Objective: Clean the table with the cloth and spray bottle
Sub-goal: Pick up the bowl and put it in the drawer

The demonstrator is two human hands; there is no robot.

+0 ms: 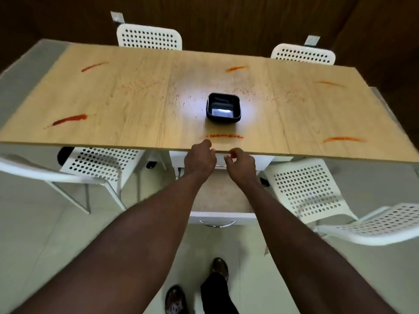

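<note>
Table [136, 105]: long light-wood top with visible grain and two seams running across it; it fills the upper half of the view, its near edge just ahead of the hands
Soiling: six red-orange smears [69, 120] on the top, the darkest and thickest at the front left; thinner ones lie at the back left, back middle, back right and front right, and a broken, dotted one sits near the front edge in the middle
Specks: fine red flecks are scattered over the middle band of the table, thickest to the left and right of the bowl
Bowl [223, 107]: black, square with rounded corners, upright in the middle of the table, in a bright patch of light; the dotted smear lies between it and the near edge
Left hand [199, 159]: at the near edge of the table, knuckles over the edge just beside the dotted smear; fingers curled into a loose fist, holding nothing
Right hand [240, 164]: just beside the left, apart from it, below the table edge; fingers loosely bent, thumb and forefinger apart, gripping nothing; a reddish tinge shows at a fingertip
Drawer [223, 196]: white, pulled open under the table's middle, beneath the forearms
Chairs [148, 37]: white, perforated, two at the far side and others at the near side
</note>
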